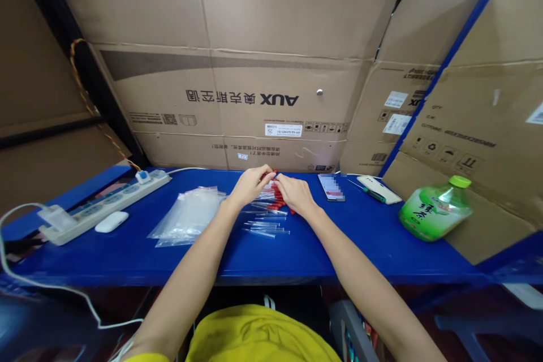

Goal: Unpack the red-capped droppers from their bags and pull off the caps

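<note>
My left hand (251, 185) and my right hand (296, 194) meet over the far middle of the blue table, fingertips nearly touching. Both are closed in a pinch; a bit of red shows between them, too small to name. Under and between the hands lies a pile of red pieces (278, 202) mixed with thin clear tubes, partly hidden by my fingers. Several loose clear tubes (266, 228) lie in front of the pile, closer to me. Left of my left forearm rests a stack of clear plastic bags (186, 215).
On the left are a power strip (123, 199) with plugs and cables, and a white oval case (112, 222). To the right lie a phone (331, 187), a green-handled screwdriver (375, 194), a cream flat object (382, 188) and a green bottle (435, 209). Cardboard (237, 76) walls the back.
</note>
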### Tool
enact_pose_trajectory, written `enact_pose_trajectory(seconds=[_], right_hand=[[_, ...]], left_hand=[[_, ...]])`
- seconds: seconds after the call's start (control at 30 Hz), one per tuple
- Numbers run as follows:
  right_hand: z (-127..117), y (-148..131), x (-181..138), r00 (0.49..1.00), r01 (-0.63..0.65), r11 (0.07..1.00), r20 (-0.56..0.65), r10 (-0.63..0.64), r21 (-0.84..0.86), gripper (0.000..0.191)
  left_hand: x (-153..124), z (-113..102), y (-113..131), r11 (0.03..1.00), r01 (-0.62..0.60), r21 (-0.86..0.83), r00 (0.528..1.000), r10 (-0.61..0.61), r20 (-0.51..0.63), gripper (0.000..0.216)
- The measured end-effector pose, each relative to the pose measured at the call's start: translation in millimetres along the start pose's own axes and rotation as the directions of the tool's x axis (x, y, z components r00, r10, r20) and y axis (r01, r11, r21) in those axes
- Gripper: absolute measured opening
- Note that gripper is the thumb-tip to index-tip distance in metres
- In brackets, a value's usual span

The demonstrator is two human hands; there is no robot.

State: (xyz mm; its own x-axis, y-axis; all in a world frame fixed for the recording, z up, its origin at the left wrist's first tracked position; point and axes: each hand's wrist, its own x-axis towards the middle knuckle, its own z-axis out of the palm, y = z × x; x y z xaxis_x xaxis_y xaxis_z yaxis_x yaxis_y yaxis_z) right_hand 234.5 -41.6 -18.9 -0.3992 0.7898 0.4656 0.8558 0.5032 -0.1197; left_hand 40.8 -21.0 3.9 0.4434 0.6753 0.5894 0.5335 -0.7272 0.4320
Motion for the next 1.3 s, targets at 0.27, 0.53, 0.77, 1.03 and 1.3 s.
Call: enact_pose_trajectory(seconds=[0.27, 0.53, 0.77, 1.03, 1.3], right_hand=[[-5, -6, -4, 0.999, -0.009, 0.988, 0.032, 0.014, -0.155, 0.04], [-2, -6, -8, 0.999, 0.019, 0.984, -0.026, -0.024, -0.177, 0.044], [-14, 39, -20, 0.942, -0.3, 0.94, -0.205, 0.266, -0.159, 0.045], [-7, 9, -19, 0.946, 0.281, 0.96, -0.169, -0.278, -0.002, 0.034], [-5, -13, -26, 0.94, 0.341, 0.906, -0.097, -0.327, 0.249, 0.013]], left_hand=[[-1, -5, -6, 0.996, -0.003, 0.089, 0.998, -0.002, 0.061, 0.052], [2, -9, -3, 0.996, -0.027, 0.081, 0.999, 0.025, 0.034, 0.056], [-3, -71, -31, 0.965, 0.168, -0.199, 0.759, -0.256, -0.599, 0.054], [6, -24, -8, 0.997, 0.051, 0.061, 0.962, -0.032, -0.272, 0.029], [-3, -16, -11, 0.992, 0.02, 0.128, 0.977, 0.008, -0.213, 0.026]])
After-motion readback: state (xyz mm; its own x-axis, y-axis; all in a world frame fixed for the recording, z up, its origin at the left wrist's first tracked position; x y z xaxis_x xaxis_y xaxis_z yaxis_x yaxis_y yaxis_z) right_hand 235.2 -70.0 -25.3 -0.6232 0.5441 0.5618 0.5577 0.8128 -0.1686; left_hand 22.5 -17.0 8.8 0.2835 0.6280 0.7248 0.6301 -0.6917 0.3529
